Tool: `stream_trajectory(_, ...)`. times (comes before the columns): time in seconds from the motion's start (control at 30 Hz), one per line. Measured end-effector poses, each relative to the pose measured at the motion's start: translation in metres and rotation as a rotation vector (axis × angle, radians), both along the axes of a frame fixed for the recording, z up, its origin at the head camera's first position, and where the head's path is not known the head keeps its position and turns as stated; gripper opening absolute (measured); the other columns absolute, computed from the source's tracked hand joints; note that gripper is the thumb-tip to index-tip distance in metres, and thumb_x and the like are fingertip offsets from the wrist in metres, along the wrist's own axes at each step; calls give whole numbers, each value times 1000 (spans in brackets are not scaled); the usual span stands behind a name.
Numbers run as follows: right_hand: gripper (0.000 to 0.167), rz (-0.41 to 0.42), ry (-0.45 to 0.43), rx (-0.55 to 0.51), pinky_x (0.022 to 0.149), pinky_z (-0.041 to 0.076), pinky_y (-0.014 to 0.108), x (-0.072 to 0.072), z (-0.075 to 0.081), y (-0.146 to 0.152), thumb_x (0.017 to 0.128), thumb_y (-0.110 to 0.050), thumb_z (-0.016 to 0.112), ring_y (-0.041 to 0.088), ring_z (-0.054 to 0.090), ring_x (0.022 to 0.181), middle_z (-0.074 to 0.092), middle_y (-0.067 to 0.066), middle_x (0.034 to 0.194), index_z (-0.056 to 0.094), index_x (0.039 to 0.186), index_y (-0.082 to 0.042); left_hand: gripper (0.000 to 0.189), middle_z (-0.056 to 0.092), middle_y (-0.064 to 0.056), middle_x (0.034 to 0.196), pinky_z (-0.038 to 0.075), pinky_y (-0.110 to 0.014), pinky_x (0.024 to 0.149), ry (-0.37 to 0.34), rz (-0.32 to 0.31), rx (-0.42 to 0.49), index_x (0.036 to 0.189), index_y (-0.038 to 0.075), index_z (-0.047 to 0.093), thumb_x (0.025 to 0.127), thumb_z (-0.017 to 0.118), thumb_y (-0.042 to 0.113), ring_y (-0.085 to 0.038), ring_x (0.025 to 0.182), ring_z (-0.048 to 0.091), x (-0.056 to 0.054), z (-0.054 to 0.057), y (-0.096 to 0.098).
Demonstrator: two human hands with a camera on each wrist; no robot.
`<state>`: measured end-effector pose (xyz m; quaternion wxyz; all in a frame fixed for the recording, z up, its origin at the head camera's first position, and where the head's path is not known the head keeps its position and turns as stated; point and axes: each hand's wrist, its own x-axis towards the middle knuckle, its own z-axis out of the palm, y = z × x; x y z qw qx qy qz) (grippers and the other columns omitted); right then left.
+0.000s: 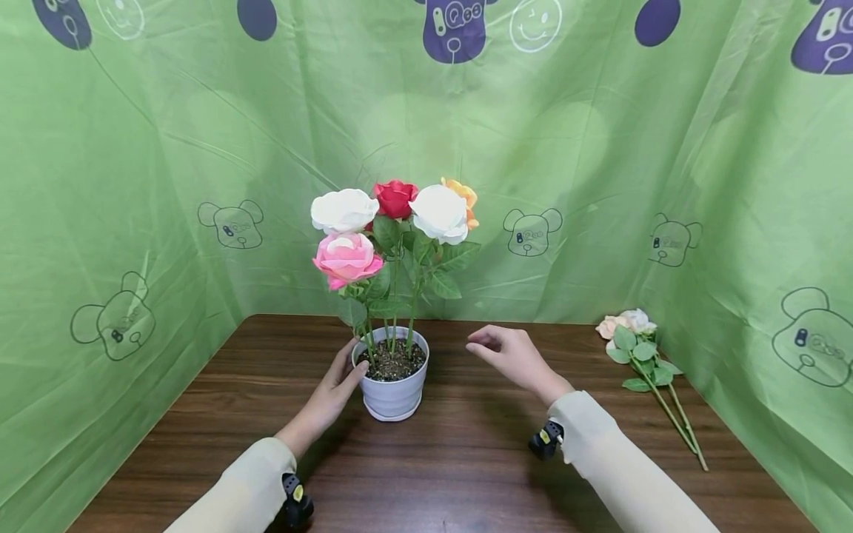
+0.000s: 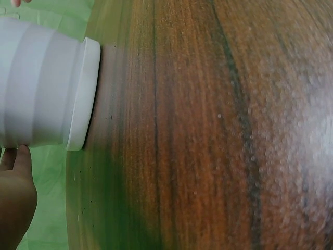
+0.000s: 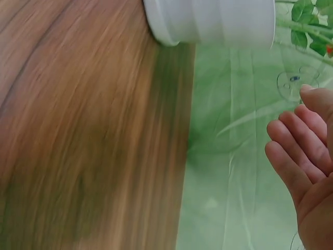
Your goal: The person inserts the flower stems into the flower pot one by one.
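A white flower pot (image 1: pixel 393 396) filled with dark soil (image 1: pixel 393 361) stands upright on its saucer. Several artificial roses rise from it: a pink rose (image 1: pixel 347 259), two white roses (image 1: pixel 440 213), a red rose (image 1: pixel 396 198) and a yellow-orange one (image 1: pixel 466 194) partly hidden behind. My left hand (image 1: pixel 328 392) holds the pot's left side at the rim, thumb in front and fingers reaching round behind. In the left wrist view, fingertips (image 2: pixel 23 153) meet the pot wall. To the right of the pot, apart from it, my right hand (image 1: pixel 509 359) hovers above the table with loosely bent fingers, holding nothing.
Two pale roses (image 1: pixel 640 348) with long green stems lie at the right side of the brown wooden table (image 1: pixel 440 474). Green printed fabric (image 1: pixel 580 163) encloses the table at the back and both sides.
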<state>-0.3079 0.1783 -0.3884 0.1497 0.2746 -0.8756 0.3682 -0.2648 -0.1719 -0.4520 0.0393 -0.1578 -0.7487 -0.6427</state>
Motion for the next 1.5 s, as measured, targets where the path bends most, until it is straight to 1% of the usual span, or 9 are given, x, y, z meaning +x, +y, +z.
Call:
stream_trajectory(0.27,15,-53,3,42,77,57,37,2,-10,37,94,-26,74,8,69,84,74,-8,93,76,104,-15,64,24,-21,161,21,-49,118,-11,8,-3,160,9,15,108,49,25,-36,147,23,0,1,0)
stream_trajectory(0.43,17,-104,-1,59,74,56,33,4,-18,61,94,-26,73,9,67,83,74,-7,93,75,104,-12,64,23,-21,161,21,-50,118,-10,11,-8,160,9,15,108,49,25,-36,147,23,0,1,0)
stream_trajectory(0.6,20,-163,-39,77,74,54,32,6,-27,88,95,-28,72,11,66,84,73,-5,94,75,105,-11,64,25,-21,161,22,-50,117,-7,10,-7,160,9,16,108,49,25,-36,146,25,0,1,0)
stream_trajectory(0.73,21,-212,-62,91,71,53,32,8,-34,112,95,-28,72,12,65,82,73,-5,92,75,105,-10,64,25,-21,161,22,-50,117,-3,5,-8,160,9,16,108,49,24,-37,146,24,1,2,1)
stream_trajectory(0.9,21,-269,-22,145,69,53,34,11,-42,145,95,-28,72,13,66,81,74,-3,91,75,105,-9,64,23,-20,162,22,-50,117,-2,0,-10,160,9,16,108,49,25,-36,147,23,0,3,1)
stream_trajectory(1.03,23,-308,1,189,72,54,40,14,-48,173,96,-27,71,18,68,83,74,2,93,75,106,-7,63,25,-20,161,22,-49,117,3,2,-6,160,9,17,108,49,25,-36,146,25,0,2,0)
stream_trajectory(1.2,27,-374,-55,215,78,53,47,21,-53,207,97,-27,69,27,69,87,74,8,97,73,109,-4,63,24,-20,161,22,-49,117,5,0,-1,160,9,16,108,49,25,-35,147,24,-1,2,0)
stream_trajectory(1.3,29,-408,-81,218,78,52,49,25,-55,224,97,-29,68,31,69,89,74,11,98,73,110,-3,64,22,-20,162,21,-49,118,1,-2,1,160,9,16,108,49,25,-35,147,23,-1,2,0)
stream_trajectory(1.5,29,-464,-93,247,76,50,52,32,-57,253,97,-28,68,38,67,91,74,14,96,73,108,-2,64,23,-20,162,21,-48,118,-8,4,0,160,9,16,108,50,25,-35,147,23,0,1,0)
